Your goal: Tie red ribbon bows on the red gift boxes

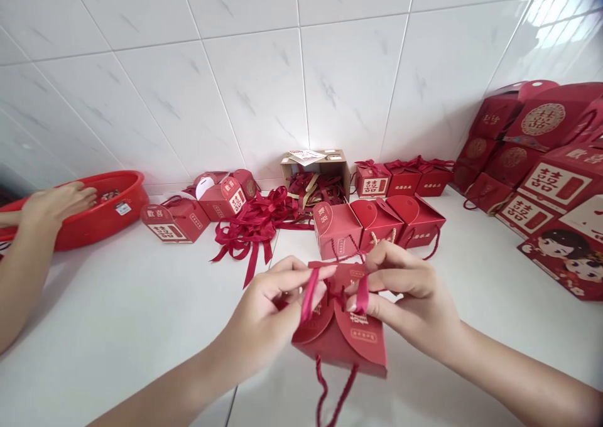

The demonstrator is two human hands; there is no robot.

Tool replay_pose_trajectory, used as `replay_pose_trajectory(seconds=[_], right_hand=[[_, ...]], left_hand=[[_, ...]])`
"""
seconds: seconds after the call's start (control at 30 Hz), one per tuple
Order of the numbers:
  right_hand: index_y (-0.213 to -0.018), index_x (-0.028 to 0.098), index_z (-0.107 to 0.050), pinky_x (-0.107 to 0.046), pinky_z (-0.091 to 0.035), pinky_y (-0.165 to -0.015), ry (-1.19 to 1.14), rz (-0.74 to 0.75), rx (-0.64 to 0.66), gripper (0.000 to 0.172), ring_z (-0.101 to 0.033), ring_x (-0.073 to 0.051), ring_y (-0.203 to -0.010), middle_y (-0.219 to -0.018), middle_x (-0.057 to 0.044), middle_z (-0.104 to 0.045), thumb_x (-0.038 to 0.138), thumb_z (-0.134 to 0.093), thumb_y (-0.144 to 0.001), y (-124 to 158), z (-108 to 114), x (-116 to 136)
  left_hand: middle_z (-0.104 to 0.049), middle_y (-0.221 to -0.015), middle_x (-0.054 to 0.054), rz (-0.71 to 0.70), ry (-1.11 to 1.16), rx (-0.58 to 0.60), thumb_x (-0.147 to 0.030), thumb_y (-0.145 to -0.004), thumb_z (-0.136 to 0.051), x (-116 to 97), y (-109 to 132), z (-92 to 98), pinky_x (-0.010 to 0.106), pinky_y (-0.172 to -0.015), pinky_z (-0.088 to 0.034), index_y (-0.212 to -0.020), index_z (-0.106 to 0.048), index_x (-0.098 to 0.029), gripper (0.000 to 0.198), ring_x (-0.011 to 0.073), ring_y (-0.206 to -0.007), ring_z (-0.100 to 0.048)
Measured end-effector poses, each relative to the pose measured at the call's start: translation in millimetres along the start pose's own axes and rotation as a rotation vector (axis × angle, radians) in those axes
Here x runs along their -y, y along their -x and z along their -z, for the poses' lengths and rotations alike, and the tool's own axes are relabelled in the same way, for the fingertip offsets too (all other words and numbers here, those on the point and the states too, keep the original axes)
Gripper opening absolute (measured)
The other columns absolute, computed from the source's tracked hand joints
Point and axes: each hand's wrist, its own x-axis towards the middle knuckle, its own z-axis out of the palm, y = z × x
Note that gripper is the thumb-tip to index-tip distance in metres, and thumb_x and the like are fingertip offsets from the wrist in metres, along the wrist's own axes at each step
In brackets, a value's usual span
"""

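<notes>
A red gift box [330, 345] with gold lettering stands in front of me, its curved top flaps folded together. Twisted cord handles hang from its near side. A dark pink ribbon [336, 297] passes through the slots at the middle of the top. My left hand [277, 308] pinches one end of this ribbon, which loops over its fingers on the box's left. On the right side, my right hand [405, 289] pinches the other end between thumb and fingers. Both hands are over the box top and hide parts of it.
Loose red ribbons [259, 220] lie beyond my left hand, beside a cardboard box [347, 172] of more ribbons. Several small red boxes [336, 229] stand ahead, with stacked larger boxes [513, 157] at right. Another person's hand [61, 204] reaches into a red basin [98, 226].
</notes>
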Motion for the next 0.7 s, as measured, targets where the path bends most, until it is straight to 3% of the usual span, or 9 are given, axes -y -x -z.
replay_pose_trajectory(seconds=[0.13, 0.2, 0.3, 0.4, 0.53, 0.7], right_hand=[[-0.070, 0.022, -0.076, -0.022, -0.041, -0.051, -0.106, -0.310, 0.151, 0.013, -0.049, -0.009, -0.060, -0.072, -0.001, -0.053, 0.032, -0.073, -0.078, -1, -7, 7], [-0.069, 0.021, -0.074, -0.022, -0.043, -0.055, -0.116, -0.396, 0.180, 0.011, -0.051, -0.010, -0.063, -0.074, -0.001, -0.054, 0.029, -0.073, -0.077, -2, -10, 7], [-0.069, 0.020, -0.071, -0.023, -0.044, -0.060, -0.095, -0.456, 0.193, 0.005, -0.052, -0.011, -0.067, -0.078, -0.001, -0.055, 0.019, -0.069, -0.074, -2, -13, 5], [-0.062, 0.019, -0.059, -0.023, -0.042, -0.059, -0.035, -0.463, 0.217, 0.010, -0.050, -0.011, -0.068, -0.076, 0.000, -0.051, 0.011, -0.062, -0.069, -1, -15, 3], [-0.057, 0.018, -0.045, -0.023, -0.038, -0.056, 0.057, -0.391, 0.264, 0.018, -0.045, -0.011, -0.064, -0.073, 0.001, -0.045, 0.009, -0.059, -0.064, 1, -17, 1], [-0.062, 0.019, -0.044, -0.023, -0.038, -0.057, 0.107, -0.314, 0.290, 0.017, -0.043, -0.012, -0.065, -0.074, 0.000, -0.044, 0.005, -0.053, -0.063, 1, -18, 4]], left_hand=[[-0.049, -0.094, 0.004, -0.266, -0.299, -0.101, -0.012, -0.090, -0.046, 9, 3, -16.9, 0.021, -0.060, -0.047, -0.103, -0.070, -0.022, 0.030, 0.0096, -0.071, -0.053], [-0.049, -0.097, 0.005, -0.340, -0.390, -0.123, -0.006, -0.088, -0.045, 15, 5, -24.6, 0.022, -0.063, -0.049, -0.105, -0.068, -0.022, 0.033, 0.0095, -0.072, -0.054], [-0.047, -0.108, 0.007, -0.413, -0.427, -0.111, -0.001, -0.088, -0.040, 25, 5, -29.9, 0.023, -0.065, -0.051, -0.123, -0.059, -0.024, 0.045, 0.0100, -0.076, -0.055], [-0.045, -0.109, 0.008, -0.540, -0.429, 0.005, -0.001, -0.090, -0.041, 35, -2, -23.1, 0.023, -0.064, -0.050, -0.130, -0.053, -0.026, 0.049, 0.0090, -0.072, -0.053], [-0.050, -0.100, 0.007, -0.643, -0.413, 0.220, 0.000, -0.089, -0.043, 40, -15, -4.8, 0.022, -0.064, -0.048, -0.117, -0.062, -0.022, 0.041, 0.0097, -0.073, -0.053], [-0.056, -0.094, 0.008, -0.609, -0.436, 0.213, -0.002, -0.088, -0.047, 35, -22, 0.9, 0.021, -0.064, -0.047, -0.095, -0.068, -0.014, 0.025, 0.0106, -0.074, -0.056]])
